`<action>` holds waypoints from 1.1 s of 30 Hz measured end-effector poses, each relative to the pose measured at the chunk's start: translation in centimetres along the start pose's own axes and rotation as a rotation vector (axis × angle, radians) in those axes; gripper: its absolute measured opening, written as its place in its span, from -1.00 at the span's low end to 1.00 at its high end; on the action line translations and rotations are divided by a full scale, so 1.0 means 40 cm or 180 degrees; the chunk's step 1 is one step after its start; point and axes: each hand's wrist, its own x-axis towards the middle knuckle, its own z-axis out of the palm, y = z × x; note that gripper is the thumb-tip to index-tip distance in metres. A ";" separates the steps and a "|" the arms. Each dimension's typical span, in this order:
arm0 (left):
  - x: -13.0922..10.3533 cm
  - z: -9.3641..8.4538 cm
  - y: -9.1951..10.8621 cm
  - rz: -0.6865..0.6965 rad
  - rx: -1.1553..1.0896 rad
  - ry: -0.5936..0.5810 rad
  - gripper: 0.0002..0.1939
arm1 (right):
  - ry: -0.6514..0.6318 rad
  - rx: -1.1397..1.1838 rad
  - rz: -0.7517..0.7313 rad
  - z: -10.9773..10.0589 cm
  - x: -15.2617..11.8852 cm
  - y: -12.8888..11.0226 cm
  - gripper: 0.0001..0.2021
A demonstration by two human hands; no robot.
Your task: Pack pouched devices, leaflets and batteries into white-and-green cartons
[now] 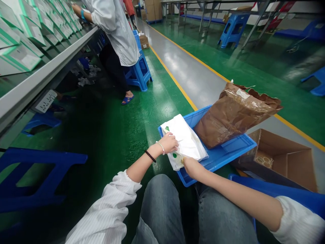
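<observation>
Worktable [49, 79], left of the tray. Tray [230, 149], blue. Carton [297, 152], open, right of the tray. Brown bag [225, 115], leaning in the tray's right part. White bags [186, 134], piled, green-printed, across the tray's left end. Left hand [167, 143], fingers curled atop the white bags; right hand [194, 167], fingers bent at their near edge, by the tray's near side; whether either clamps, cannot tell.

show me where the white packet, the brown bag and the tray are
White packet [188, 139]: head view, middle of its upper face.
Brown bag [232, 113]: head view, middle of its crumpled side.
Tray [219, 157]: head view, a bare part of its blue inside.
</observation>
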 end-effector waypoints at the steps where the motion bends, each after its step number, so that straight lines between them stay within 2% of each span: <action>1: -0.001 -0.001 -0.002 0.0013 0.0002 -0.0013 -0.79 | -0.0017 -0.0051 0.0003 0.005 0.000 -0.002 -0.79; 9: 0.007 0.002 -0.028 0.0170 -0.0029 -0.0111 -0.82 | -0.0225 -0.0300 -0.0069 0.009 -0.019 -0.020 -0.83; 13: -0.015 0.018 -0.050 0.0328 -0.0038 -0.0074 -0.82 | -0.0452 -0.0315 -0.0058 0.014 -0.049 -0.031 -0.81; 17: -0.056 0.035 -0.056 0.0351 0.0044 0.0088 -0.78 | -0.0527 -0.0193 -0.0107 -0.033 -0.116 0.030 -0.78; 18: -0.065 0.037 -0.052 0.0324 0.0081 0.0146 -0.77 | -0.0458 -0.0089 -0.0109 -0.049 -0.129 0.055 -0.76; 20: -0.077 0.039 -0.037 0.0244 0.0171 0.0280 -0.74 | -0.0022 0.0038 0.0023 -0.077 -0.136 0.104 -0.73; 22: -0.081 0.040 -0.015 0.0122 0.0261 0.0423 -0.72 | 0.0608 -0.0109 0.0175 -0.089 -0.111 0.136 -0.74; 24: -0.076 0.046 0.008 -0.0062 0.0336 0.0574 -0.65 | 0.0950 -0.0443 0.0084 -0.084 -0.061 0.140 -0.71; 27: -0.065 0.070 0.028 -0.0339 0.0363 0.0791 -0.66 | 0.0884 -0.0651 -0.0250 -0.059 0.020 0.110 -0.66; 29: -0.068 0.096 0.027 -0.0485 0.0301 0.0933 -0.72 | 0.0850 -0.0656 -0.0280 -0.043 0.052 0.091 -0.66; 33: -0.128 0.149 -0.011 -0.0888 0.0087 0.1225 -0.72 | 0.0863 -0.0589 -0.0228 -0.029 0.052 0.102 -0.67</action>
